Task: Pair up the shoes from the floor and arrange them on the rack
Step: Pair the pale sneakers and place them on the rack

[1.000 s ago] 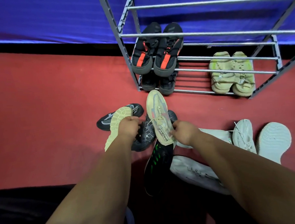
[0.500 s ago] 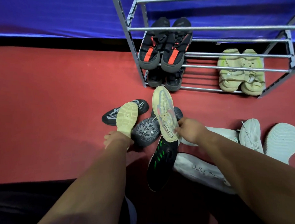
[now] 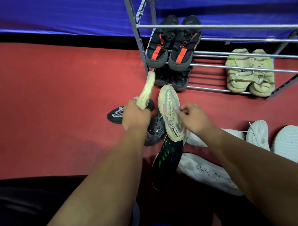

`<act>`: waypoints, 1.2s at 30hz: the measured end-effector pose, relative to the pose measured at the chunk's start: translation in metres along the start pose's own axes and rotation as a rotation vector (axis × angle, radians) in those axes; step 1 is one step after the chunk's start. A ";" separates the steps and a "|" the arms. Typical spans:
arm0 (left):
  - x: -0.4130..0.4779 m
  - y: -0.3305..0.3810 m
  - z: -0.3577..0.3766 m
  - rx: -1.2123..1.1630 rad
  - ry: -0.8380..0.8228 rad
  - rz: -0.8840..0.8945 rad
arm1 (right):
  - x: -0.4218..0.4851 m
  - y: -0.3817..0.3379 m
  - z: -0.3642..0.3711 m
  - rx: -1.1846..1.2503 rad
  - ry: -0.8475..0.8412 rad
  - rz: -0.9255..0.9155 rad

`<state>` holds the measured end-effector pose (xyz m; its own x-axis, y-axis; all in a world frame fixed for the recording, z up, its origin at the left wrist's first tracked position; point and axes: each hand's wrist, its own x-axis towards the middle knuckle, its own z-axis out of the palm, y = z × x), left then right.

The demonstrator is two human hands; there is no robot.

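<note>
My left hand (image 3: 136, 115) grips one beige sneaker (image 3: 148, 89) by its heel, sole edge turned sideways and toe pointing at the rack. My right hand (image 3: 194, 117) holds the matching beige sneaker (image 3: 170, 108) at its laces, upper facing me. Both hang just above the pile on the red floor. The grey metal rack (image 3: 226, 26) stands behind. A black and orange pair (image 3: 172, 47) sits on its middle shelf at the left. Below it stands a black pair (image 3: 172, 77), and a pale yellow sandal pair (image 3: 249, 72) rests at the lower right.
Under my hands lie a black and grey sneaker (image 3: 116, 114), an upturned black shoe (image 3: 154, 131) and a black shoe with green stripes (image 3: 167, 161). White sneakers (image 3: 258, 133) lie to the right, one sole up (image 3: 291, 142). A blue sheet covers the wall behind.
My left hand took the sole-up beige sneaker off the floor and lifted it toward the rack, turning it on edge. My right hand shifted its grip to the other beige sneaker's laces.
</note>
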<state>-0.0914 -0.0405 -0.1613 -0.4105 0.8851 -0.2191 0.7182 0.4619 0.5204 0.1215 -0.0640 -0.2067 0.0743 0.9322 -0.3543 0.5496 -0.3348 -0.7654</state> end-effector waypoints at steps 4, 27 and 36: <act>-0.021 0.035 0.022 0.025 -0.191 0.209 | 0.005 -0.033 -0.017 0.362 -0.098 0.140; -0.073 0.010 0.096 0.300 -0.423 0.179 | -0.022 0.057 -0.061 -0.163 -0.091 0.493; -0.071 0.022 0.109 0.194 -0.345 0.047 | -0.055 0.076 -0.020 -0.606 -0.172 0.499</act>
<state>0.0146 -0.0867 -0.2246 -0.1857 0.8573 -0.4801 0.8381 0.3933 0.3782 0.1763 -0.1376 -0.2346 0.3288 0.6415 -0.6931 0.8449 -0.5277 -0.0876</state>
